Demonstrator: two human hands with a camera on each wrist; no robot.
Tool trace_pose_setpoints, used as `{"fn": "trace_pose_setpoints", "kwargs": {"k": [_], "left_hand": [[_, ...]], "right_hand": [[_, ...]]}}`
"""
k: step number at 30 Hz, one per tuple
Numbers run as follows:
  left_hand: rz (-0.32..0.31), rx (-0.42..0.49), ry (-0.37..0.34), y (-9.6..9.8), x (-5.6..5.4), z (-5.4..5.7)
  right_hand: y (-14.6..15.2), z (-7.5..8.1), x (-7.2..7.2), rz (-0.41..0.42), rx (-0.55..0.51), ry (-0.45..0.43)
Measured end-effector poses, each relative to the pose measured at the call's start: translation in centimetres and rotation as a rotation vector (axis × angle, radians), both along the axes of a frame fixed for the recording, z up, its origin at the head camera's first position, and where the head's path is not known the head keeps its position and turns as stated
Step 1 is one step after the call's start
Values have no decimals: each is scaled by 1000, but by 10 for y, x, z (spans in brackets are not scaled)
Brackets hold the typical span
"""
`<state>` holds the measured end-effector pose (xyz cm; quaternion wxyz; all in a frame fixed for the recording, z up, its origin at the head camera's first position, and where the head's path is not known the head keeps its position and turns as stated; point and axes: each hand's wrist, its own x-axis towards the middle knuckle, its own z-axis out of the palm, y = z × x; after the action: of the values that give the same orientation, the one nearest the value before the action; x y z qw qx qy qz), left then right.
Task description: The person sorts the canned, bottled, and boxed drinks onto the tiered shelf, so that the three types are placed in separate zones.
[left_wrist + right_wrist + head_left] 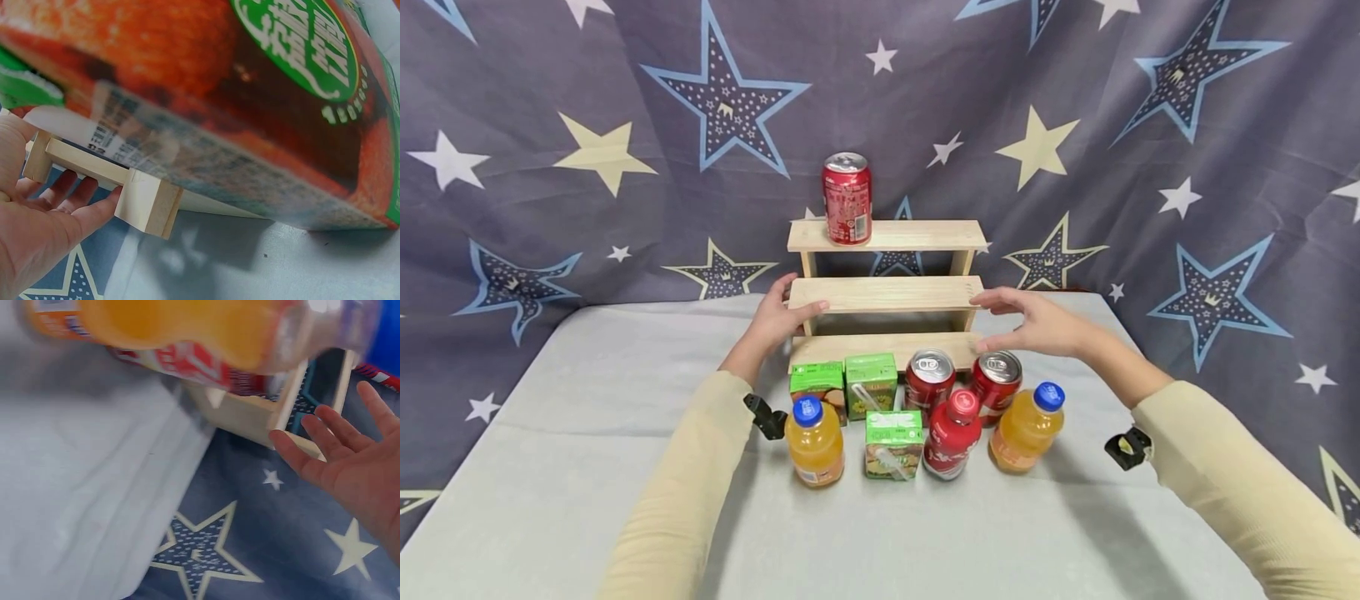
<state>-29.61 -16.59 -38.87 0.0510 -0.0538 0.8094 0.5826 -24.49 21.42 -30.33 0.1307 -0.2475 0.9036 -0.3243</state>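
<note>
A three-tier wooden rack (880, 294) stands at the back of the table. One red cola can (847, 200) is upright on its top tier, toward the left. My left hand (771, 321) grips the rack's left end, thumb over the middle board; the left wrist view shows its fingers (87, 215) against the wood. At the other end, my right hand (1037, 325) has its fingers extended by the middle and lower boards, holding nothing. Whether its fingertips touch the wood is hard to tell. In the right wrist view its palm and spread fingers (334, 440) show beside the rack.
Before the rack stand green juice boxes (893, 442), two red cans (929, 379), a red bottle (952, 437), and orange-drink bottles with blue caps at left (815, 446) and right (1026, 429). A star-patterned curtain (722, 217) hangs behind the pale tablecloth (880, 542).
</note>
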Motion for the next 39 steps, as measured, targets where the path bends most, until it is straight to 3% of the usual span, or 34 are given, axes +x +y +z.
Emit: {"fn": "trace_pose_setpoints", "kwargs": {"k": [5, 20, 26, 34, 39], "left_hand": [[-4, -6, -4, 1, -1, 0], [-4, 6, -3, 0, -1, 0], [-11, 14, -2, -1, -1, -1], [-3, 10, 0, -1, -2, -4], [-8, 16, 6, -1, -3, -3]], "right_hand": [[13, -17, 5, 10, 17, -35], [29, -53, 11, 38, -74, -158], [29, -59, 8, 27, -85, -230], [28, -66, 6, 55, -176, -374], [26, -67, 3, 73, -174, -404]]}}
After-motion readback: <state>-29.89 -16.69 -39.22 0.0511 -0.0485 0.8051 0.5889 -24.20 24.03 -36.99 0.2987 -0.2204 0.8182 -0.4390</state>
